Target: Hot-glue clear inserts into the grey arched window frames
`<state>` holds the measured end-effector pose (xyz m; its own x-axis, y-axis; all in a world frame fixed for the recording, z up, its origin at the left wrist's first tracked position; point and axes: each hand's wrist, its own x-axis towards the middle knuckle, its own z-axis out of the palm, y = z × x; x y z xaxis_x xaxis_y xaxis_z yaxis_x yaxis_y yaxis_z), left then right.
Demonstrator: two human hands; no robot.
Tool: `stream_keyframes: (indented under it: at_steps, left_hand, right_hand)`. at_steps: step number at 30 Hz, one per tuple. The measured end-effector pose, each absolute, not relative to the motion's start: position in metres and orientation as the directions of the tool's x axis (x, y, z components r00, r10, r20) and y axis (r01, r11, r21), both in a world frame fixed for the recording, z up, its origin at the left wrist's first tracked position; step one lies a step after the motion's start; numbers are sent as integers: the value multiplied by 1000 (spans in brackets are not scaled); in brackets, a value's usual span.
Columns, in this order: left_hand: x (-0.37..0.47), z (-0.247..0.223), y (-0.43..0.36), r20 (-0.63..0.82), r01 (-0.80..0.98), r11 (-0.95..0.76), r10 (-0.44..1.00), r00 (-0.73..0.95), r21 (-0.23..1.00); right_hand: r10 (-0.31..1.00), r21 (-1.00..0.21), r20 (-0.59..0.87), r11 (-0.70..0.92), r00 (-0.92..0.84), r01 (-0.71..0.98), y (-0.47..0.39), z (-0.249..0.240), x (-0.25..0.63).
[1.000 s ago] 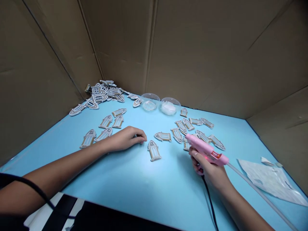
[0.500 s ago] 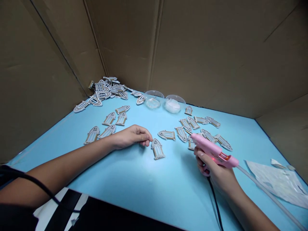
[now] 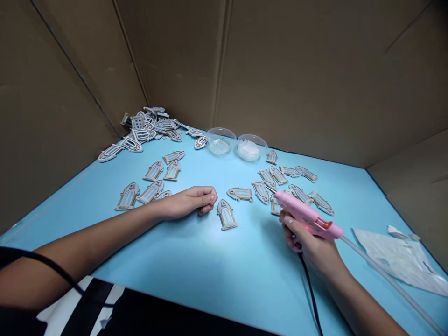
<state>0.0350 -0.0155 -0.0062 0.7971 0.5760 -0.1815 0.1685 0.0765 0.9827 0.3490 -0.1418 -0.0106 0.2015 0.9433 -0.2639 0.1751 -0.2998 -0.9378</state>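
Note:
My right hand (image 3: 310, 240) grips a pink hot glue gun (image 3: 304, 212), its nozzle pointing left over several arch-shaped window pieces (image 3: 261, 192). A long translucent glue stick (image 3: 388, 280) sticks out of its rear. My left hand (image 3: 199, 200) is closed, knuckles up, just above the tabletop; whether anything is inside the curled fingers is hidden. Just right of those fingers, apart from them, a single white-and-gold window piece (image 3: 227, 214) lies flat. Another window piece (image 3: 240, 193) lies sideways behind it.
A pile of window pieces (image 3: 147, 126) fills the far left corner. More pieces (image 3: 153, 171) lie behind my left forearm. Two clear plastic bowls (image 3: 250, 148) stand at the back, the right one holding white material. A crumpled sheet (image 3: 402, 261) lies at right. Cardboard walls (image 3: 297, 70) enclose the blue table (image 3: 196, 270).
My left fingers have curled in tighter and drawn slightly away from the single window piece. My right hand keeps the glue gun in nearly the same place. The view has shifted slightly.

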Motion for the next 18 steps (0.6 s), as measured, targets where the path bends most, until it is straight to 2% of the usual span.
stream_keyframes:
  at_steps: [6,13,18]
  left_hand:
    - [40,-7,-20,-164,229,-9,667,727,973]
    - [44,-10,-20,-141,142,53,675,724,988]
    - [44,-7,-21,-136,159,32,693,708,987]
  right_hand:
    - [938,-929,-268,-312,219,199,-143,-9,349]
    - [949,-925,-238,-286,207,249,-142,-7,347]
    - [948,-932,-244,-287,205,221,-143,-6,348]
